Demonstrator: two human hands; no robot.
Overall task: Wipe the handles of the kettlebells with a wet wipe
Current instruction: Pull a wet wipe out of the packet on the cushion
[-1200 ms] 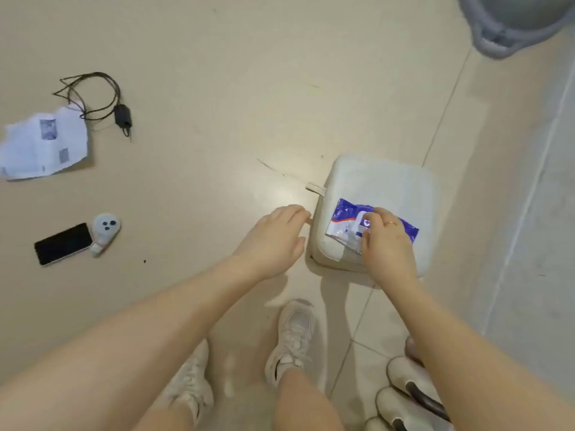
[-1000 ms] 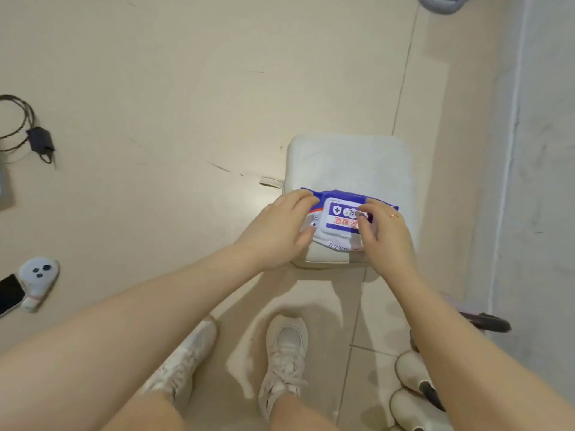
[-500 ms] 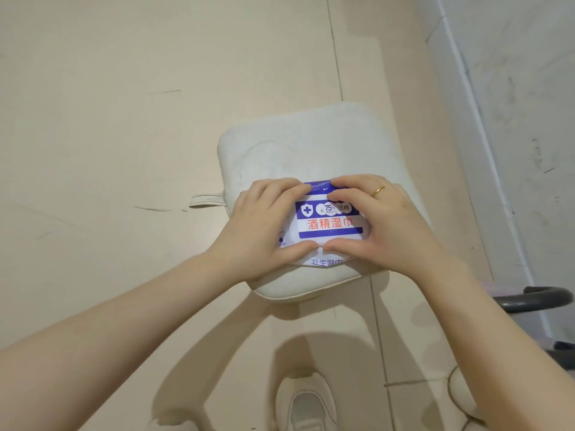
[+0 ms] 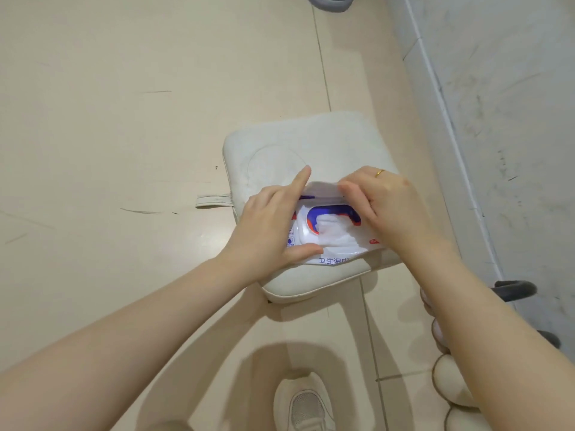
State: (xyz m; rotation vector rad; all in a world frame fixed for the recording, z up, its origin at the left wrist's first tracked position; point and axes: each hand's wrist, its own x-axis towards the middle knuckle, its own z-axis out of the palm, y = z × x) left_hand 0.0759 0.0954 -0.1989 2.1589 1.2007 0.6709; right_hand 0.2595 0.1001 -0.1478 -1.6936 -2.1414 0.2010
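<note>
Seen from above, a pack of wet wipes [image 4: 329,241] lies on the near edge of a cream cushioned stool [image 4: 311,144] that stands on a beige tiled floor [image 4: 124,119]. The left hand [image 4: 270,225] presses the pack's left side, thumb along its near edge and forefinger stretched out over the far edge. The right hand [image 4: 385,206], wearing a gold ring [image 4: 379,173], has its fingers pinched on the pack's flap [image 4: 320,189], which is peeled back toward the far side. White wipes [image 4: 334,230] show in the opening, ringed in blue. A small strap [image 4: 213,201] sticks out from the stool's left side. To the lower right, close to a pale wall [image 4: 513,119], kettlebells [image 4: 451,387] with pale bodies sit on the floor, partly hidden behind the right forearm; one dark grey handle [image 4: 515,289] shows beside that arm. A white shoe [image 4: 306,405] is at the bottom edge.
</note>
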